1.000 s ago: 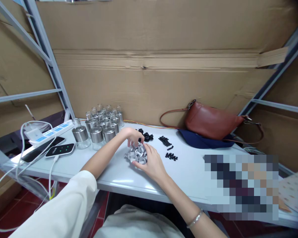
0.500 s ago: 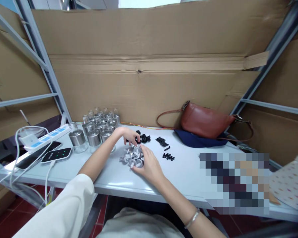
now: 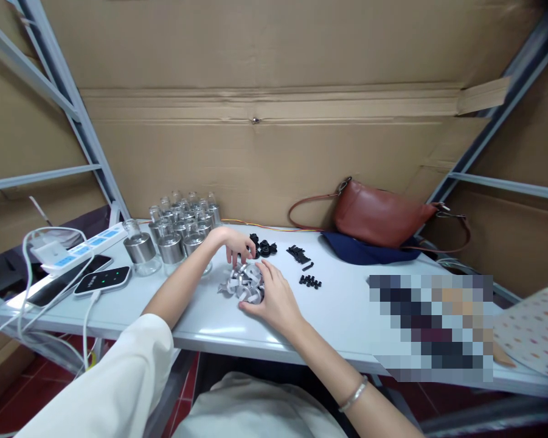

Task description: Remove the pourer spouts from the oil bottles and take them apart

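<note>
A heap of small silver metal caps or spouts (image 3: pixel 244 283) lies on the white table between my hands; their exact kind is hard to make out. My left hand (image 3: pixel 238 244) hangs over the far side of the heap, fingers pointing down and apart. Along the right side of the heap, my right hand (image 3: pixel 277 299) curves with thumb and fingers spread, touching the outer pieces. Round black parts (image 3: pixel 267 248) sit just behind, partly hidden by my left hand. To their right are black strips (image 3: pixel 297 254) and small black plugs (image 3: pixel 310 281).
Several glass bottles with metal sleeves (image 3: pixel 169 248) stand at the left. A power strip (image 3: pixel 93 246), a phone (image 3: pixel 68 281) and a white device (image 3: pixel 103 281) with cables lie beyond them. A brown bag (image 3: pixel 378 213) rests on dark blue cloth (image 3: pixel 365 250). Cardboard (image 3: pixel 274 164) walls the back.
The view has tilted slightly downward. My left hand's fingers have shifted a little over the heap, and a few silver pieces lie differently. My right hand stays beside it.
</note>
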`<state>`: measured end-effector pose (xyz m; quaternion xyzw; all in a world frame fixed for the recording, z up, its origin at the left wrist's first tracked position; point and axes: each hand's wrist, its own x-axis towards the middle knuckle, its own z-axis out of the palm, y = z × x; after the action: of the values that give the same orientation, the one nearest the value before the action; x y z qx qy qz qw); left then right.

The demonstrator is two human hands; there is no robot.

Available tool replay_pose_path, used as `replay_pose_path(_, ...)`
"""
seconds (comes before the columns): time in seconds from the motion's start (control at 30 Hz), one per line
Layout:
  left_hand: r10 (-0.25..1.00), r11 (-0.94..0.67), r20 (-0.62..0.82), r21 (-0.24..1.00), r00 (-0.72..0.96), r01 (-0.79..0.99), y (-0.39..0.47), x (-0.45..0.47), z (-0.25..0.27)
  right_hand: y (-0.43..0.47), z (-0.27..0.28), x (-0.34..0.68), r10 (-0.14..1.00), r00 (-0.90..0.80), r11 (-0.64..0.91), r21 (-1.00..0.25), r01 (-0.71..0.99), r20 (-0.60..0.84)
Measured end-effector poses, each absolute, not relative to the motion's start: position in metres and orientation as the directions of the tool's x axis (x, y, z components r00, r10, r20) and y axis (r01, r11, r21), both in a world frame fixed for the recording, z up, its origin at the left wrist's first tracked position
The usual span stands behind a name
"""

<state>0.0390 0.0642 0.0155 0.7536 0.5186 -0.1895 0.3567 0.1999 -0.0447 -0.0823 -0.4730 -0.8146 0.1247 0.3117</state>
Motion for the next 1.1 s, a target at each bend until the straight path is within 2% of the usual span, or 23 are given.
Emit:
replay_pose_path(0.2, 0.707, -0.155, -0.659, 0.211, 0.258, 0.965, 0.059, 0.035, 0.023, -0.048, -0.084, 0.203, 0.848, -0.241, 0.498, -0.555, 0.666, 0.472)
replay_pose_path(0.37, 0.713, -0.129, -0.682, 0.099, 0.161, 0.987, 0.051, 0.042, 0.026, -0.049, -0.089, 0.204, 0.902, -0.208, 0.409, -0.592, 0.694, 0.379)
replay_pose_path(0.63, 0.668, -0.173, -0.702, 0.176, 0.246, 0.969, 0.052, 0.052, 0.017, -0.045, -0.089, 0.200, 0.873, -0.380, 0.488, -0.572, 0.659, 0.307)
replay_pose_path(1.1, 0.681, -0.132, -0.690, 0.212, 0.244, 0.968, 0.056, 0.044, 0.019, -0.044, -0.095, 0.206, 0.845, -0.357, 0.535, -0.618, 0.577, 0.399)
